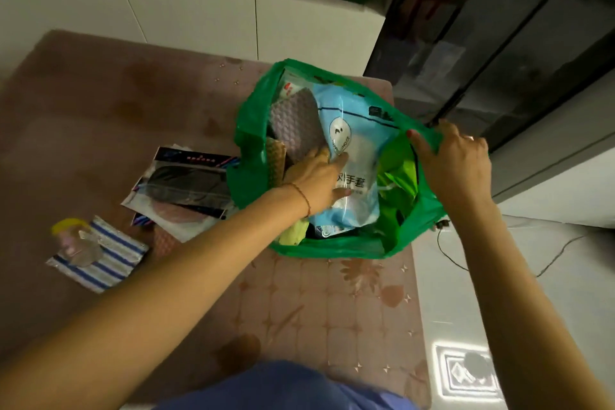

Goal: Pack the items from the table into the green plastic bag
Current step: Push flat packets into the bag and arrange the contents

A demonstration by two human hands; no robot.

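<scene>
1. The green plastic bag [327, 248] stood open on the far right part of the table [332, 309], its mouth spread wide toward the camera.
2. The right hand [456, 163] gripped the bag's right rim, fingers curled over the plastic and lifting it.
3. The left hand [319, 176] was inside the bag on a light-blue glove packet [352, 130], fingers laid fairly straight along its face and thumb under its lower edge; whether it was pinching the packet or only pressing it down I could not tell.
4. Risk: the packet stood tall and leaned against the contents, so letting go early could let it tip out over the near rim.
5. Risk: the thin plastic was stretched taut at the right-hand grip; a harder pull might tear it or drag the whole bag toward the table's right edge, which lay just beside it.
6. Risk: the bag already looked crowded, so the remaining items might not seat flat.
7. The bag was glossy, translucent green and crumpled, with a purple textured pad [296, 123], a yellow item [293, 231] and a lime-green wrapper [401, 176] inside.
8. Still on the table, left of the bag: a dark packaged item [186, 183] on top of other flat packets, and a blue-striped cloth packet [103, 263] with a clear yellow-topped object [75, 240] resting on it.
</scene>
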